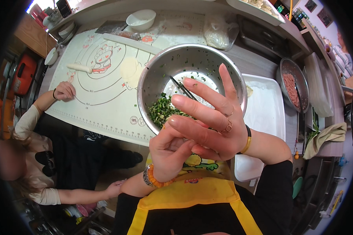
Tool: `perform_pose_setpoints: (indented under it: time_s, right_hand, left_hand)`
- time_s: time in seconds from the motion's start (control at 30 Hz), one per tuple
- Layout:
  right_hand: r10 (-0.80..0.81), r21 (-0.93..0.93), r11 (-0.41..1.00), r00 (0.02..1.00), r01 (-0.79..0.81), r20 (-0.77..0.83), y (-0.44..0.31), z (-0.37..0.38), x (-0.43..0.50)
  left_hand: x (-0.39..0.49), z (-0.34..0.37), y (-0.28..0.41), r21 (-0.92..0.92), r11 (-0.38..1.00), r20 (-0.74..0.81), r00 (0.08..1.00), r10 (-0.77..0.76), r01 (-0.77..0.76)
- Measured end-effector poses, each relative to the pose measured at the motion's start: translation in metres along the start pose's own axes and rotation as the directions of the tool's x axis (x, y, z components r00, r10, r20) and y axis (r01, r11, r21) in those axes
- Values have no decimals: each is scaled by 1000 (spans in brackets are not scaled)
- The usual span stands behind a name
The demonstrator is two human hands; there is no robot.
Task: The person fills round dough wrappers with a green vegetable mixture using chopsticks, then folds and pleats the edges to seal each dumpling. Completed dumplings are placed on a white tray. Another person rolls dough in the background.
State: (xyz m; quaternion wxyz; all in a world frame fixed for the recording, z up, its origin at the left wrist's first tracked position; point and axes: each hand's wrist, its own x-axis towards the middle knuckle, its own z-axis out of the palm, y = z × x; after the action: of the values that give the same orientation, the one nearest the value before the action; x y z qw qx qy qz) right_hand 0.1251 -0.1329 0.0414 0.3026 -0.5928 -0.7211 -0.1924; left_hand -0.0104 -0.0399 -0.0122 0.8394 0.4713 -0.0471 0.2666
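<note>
Both my hands meet in front of a large stainless steel bowl [191, 48]. My right hand [214, 120] has its fingers spread, with rings on them and bits of green on one finger. My left hand [169, 149] presses its fingers and thumb against the right hand near the palm; the contact is partly hidden, and no held thing shows. Inside the bowl, chopped green leaves [163, 108] are heaped at the near left, with scattered bits on the wall. Black chopsticks [181, 86] lean in the bowl, partly behind my right fingers.
A printed dough mat [85, 91] bears round wrappers [131, 70] and a pale rod [78, 68]. Another person's hand [64, 90] rests at its left edge. A white tray [264, 100] stands right of the bowl, before a bowl of minced meat [291, 88]. A cloth [326, 138] lies at far right.
</note>
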Motion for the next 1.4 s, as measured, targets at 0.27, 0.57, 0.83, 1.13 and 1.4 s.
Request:
perform_pose_setpoints:
  time_s: [0.27, 0.57, 0.83, 1.13, 1.4]
  right_hand:
    - [209, 650, 749, 977, -125, -52, 16, 0, -12]
    - [265, 668, 725, 963, -168, -46, 15, 5, -20]
    - [239, 555, 810, 971, -191, -14, 14, 6, -19]
    - [284, 666, 734, 951, -133, -124, 7, 14, -17]
    - [267, 659, 737, 961, -154, -74, 5, 10, -17]
  left_hand:
    - [26, -8, 19, -115, 979, 120, 981, -152, 165]
    - [27, -3, 15, 158, 978, 118, 981, -156, 137]
    - [27, 3, 16, 413, 907, 66, 996, 63, -85]
    - [28, -1, -3, 214, 977, 199, 979, -39, -5]
    - [32, -8, 9, 490, 790, 170, 929, 329, -369]
